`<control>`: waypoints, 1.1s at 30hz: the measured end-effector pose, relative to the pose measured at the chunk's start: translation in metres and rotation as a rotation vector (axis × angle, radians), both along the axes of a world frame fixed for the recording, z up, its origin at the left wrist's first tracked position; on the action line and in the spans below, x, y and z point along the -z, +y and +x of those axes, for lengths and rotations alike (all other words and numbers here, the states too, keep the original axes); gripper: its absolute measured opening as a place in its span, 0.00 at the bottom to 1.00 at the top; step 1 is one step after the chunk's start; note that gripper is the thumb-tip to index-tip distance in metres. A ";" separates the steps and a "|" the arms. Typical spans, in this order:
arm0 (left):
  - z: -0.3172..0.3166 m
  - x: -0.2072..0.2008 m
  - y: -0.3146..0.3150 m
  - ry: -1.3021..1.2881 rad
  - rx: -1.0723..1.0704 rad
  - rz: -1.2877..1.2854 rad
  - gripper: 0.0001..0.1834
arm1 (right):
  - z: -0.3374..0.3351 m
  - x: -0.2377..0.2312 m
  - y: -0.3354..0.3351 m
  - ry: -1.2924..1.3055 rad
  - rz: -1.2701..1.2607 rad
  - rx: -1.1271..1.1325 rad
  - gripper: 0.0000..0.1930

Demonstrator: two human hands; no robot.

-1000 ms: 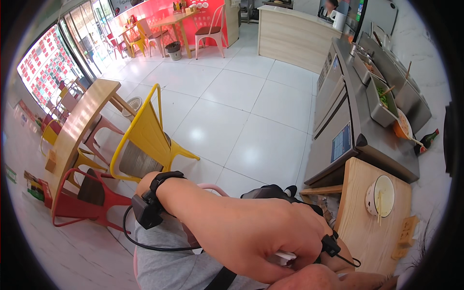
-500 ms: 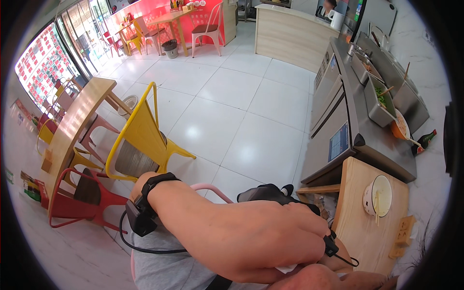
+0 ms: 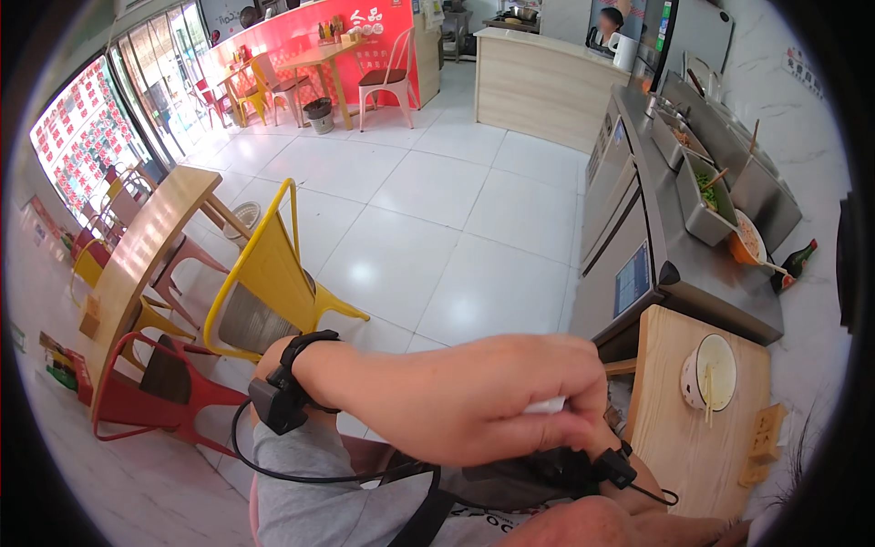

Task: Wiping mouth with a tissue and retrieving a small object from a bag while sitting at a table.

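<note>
My left hand point(image 3: 556, 401) is raised in front of my lap, the forearm crossing from the left. Its thumb and fingers are closed on a crumpled piece of white tissue point(image 3: 545, 406). Just beyond the fingertips is my right hand point(image 3: 599, 439), mostly hidden behind the left one; its fingers do not show. A black strapped device point(image 3: 616, 467) sits on the right wrist, and a similar device point(image 3: 278, 401) with a cable is strapped on the left arm. Whether the two hands touch, I cannot tell.
On the right, a wooden table point(image 3: 670, 447) holds a white bowl point(image 3: 697, 387) with chopsticks point(image 3: 709, 401) and a wooden box point(image 3: 764, 433). Beyond it stands a steel counter point(image 3: 702, 273) with food trays. A yellow chair point(image 3: 264, 283), red chair point(image 3: 150, 392) and long table point(image 3: 137, 246) are on the left.
My left hand has lifted and turned so that its thumb and more of the white tissue show. The room has shifted slightly downward in the view.
</note>
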State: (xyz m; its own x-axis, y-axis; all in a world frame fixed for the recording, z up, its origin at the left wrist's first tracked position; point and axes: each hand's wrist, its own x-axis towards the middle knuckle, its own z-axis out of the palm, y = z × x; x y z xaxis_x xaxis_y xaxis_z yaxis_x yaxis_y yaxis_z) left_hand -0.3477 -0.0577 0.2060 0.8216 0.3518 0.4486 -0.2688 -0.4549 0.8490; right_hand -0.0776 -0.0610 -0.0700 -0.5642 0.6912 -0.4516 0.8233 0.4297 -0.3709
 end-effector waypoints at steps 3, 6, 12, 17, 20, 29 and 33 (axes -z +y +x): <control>-0.002 -0.002 0.006 0.057 -0.051 -0.029 0.05 | -0.003 -0.003 -0.002 -0.029 0.005 0.002 0.19; -0.001 -0.006 0.012 0.222 -0.108 -0.188 0.05 | 0.010 0.030 -0.002 0.111 0.114 -0.068 0.19; 0.003 0.001 0.017 0.184 -0.039 -0.259 0.08 | 0.009 0.024 -0.001 0.087 0.137 -0.089 0.19; 0.006 0.006 0.030 0.298 -0.243 -0.135 0.10 | 0.001 0.002 0.000 0.006 0.022 -0.019 0.19; 0.008 0.002 0.041 0.327 -0.411 -0.349 0.07 | -0.003 -0.003 0.000 -0.041 -0.007 0.002 0.20; 0.004 0.028 0.072 0.014 -0.629 -0.434 0.07 | -0.002 -0.002 -0.001 -0.036 0.005 -0.007 0.19; 0.009 0.030 0.073 -0.110 -0.599 -0.413 0.10 | -0.001 -0.002 0.000 -0.021 0.007 -0.011 0.19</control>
State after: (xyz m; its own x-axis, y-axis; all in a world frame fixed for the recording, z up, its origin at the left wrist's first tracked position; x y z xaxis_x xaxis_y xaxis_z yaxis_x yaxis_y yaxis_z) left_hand -0.3388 0.0153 0.1760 0.3936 0.8843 0.2512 -0.1686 -0.1992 0.9654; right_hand -0.0789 -0.0612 -0.0684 -0.5621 0.6881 -0.4588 0.8261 0.4411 -0.3507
